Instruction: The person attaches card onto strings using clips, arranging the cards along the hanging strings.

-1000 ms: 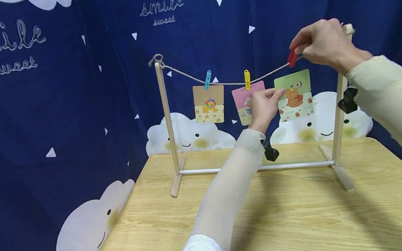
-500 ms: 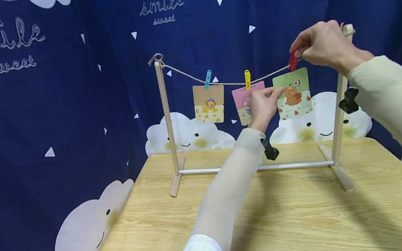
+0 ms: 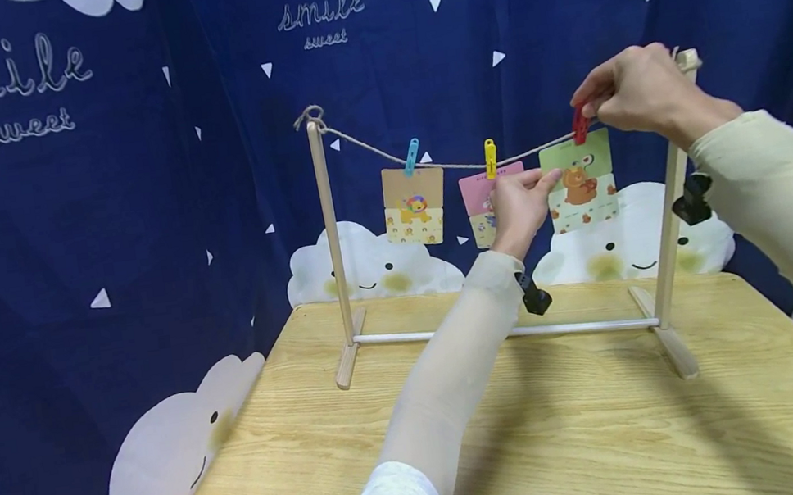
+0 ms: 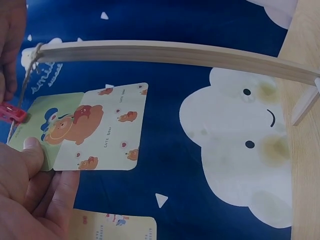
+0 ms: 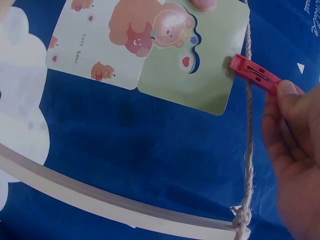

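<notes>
My left hand (image 3: 522, 211) pinches the left edge of a green and white bear card (image 3: 579, 184) between thumb and fingers. Above it, my right hand (image 3: 641, 93) pinches a red clothespin (image 3: 579, 124) by its upper end. In the right wrist view the clothespin (image 5: 255, 71) crosses the twine (image 5: 249, 110), and its tip overlaps the card's top edge. A pink card (image 3: 476, 192) hangs from a yellow clothespin (image 3: 490, 157), partly hidden behind my left hand. Further left, a blue clothespin (image 3: 411, 156) holds a tan lion card (image 3: 414, 206) on the line.
The twine runs between two wooden posts (image 3: 331, 231), joined low down by a white rod (image 3: 584, 327). This stand rests on a wooden table (image 3: 574, 424). Behind hangs a dark blue curtain (image 3: 164, 226) with clouds and triangles.
The bear card has risen until its top edge meets the red clothespin's tip at the line. My right hand and the clothespin have come down slightly.
</notes>
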The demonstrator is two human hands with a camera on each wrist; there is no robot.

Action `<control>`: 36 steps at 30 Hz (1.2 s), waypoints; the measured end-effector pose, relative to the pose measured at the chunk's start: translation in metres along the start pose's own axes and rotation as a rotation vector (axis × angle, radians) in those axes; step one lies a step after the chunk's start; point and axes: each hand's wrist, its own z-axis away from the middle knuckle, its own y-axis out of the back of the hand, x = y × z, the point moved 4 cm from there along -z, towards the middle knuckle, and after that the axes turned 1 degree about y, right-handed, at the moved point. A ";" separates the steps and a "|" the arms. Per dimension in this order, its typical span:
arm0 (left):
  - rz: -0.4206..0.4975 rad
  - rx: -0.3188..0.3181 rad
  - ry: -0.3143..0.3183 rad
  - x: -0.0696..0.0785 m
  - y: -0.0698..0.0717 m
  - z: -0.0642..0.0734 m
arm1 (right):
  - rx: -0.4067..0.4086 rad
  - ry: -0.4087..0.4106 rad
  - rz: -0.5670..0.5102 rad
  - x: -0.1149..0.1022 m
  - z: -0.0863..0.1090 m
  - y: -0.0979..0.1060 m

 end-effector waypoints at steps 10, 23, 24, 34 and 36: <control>-0.005 0.034 0.020 0.001 0.000 0.001 | -0.035 -0.016 -0.020 -0.001 0.001 -0.003; 0.019 0.004 0.009 -0.001 -0.003 0.001 | -0.086 -0.056 -0.045 0.002 0.000 -0.004; 0.019 0.005 0.011 -0.001 -0.003 0.001 | -0.087 -0.056 -0.043 0.002 0.000 -0.004; 0.037 -0.009 0.013 0.000 -0.003 0.001 | -0.089 -0.054 -0.042 0.001 0.000 -0.004; 0.041 -0.010 0.011 0.000 -0.003 0.001 | -0.092 -0.052 -0.041 0.001 0.001 -0.004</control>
